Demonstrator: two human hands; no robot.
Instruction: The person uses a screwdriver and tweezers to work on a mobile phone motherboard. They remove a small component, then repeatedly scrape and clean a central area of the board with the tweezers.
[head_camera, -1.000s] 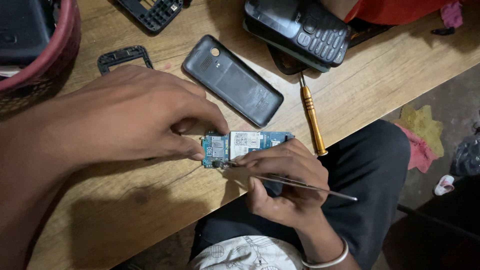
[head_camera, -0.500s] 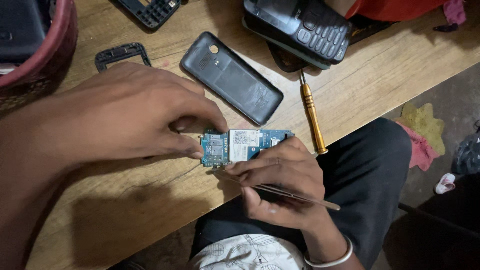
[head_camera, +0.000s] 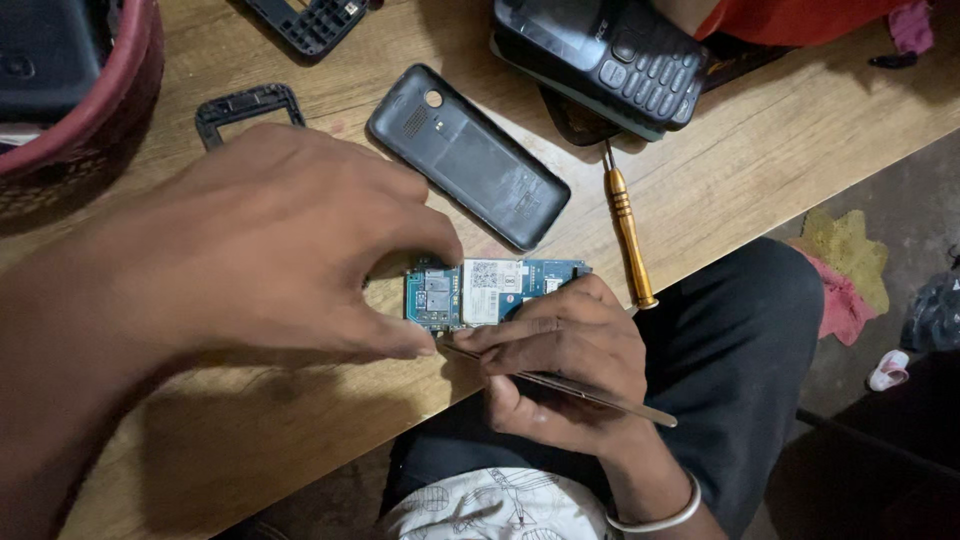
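A small blue circuit board (head_camera: 490, 290) with a white label lies on the wooden table (head_camera: 780, 150) near its front edge. My left hand (head_camera: 270, 250) reaches in from the left and pinches the board's left end between thumb and fingers. My right hand (head_camera: 560, 350), with a bangle on the wrist, rests against the board's right end. It holds a thin metal tool (head_camera: 600, 392) whose tip sits at the board's lower left edge, beside my left thumb.
A dark phone back cover (head_camera: 465, 155) lies just behind the board, and a gold-handled screwdriver (head_camera: 628, 235) to its right. A keypad phone (head_camera: 600, 55) and two black plastic frames (head_camera: 248, 105) (head_camera: 310, 22) lie farther back. A red basket (head_camera: 110, 100) stands at the far left.
Both hands stay on the board. The thin tool in my right hand has shifted slightly, its tip still at the board's lower edge. The view has moved a little.
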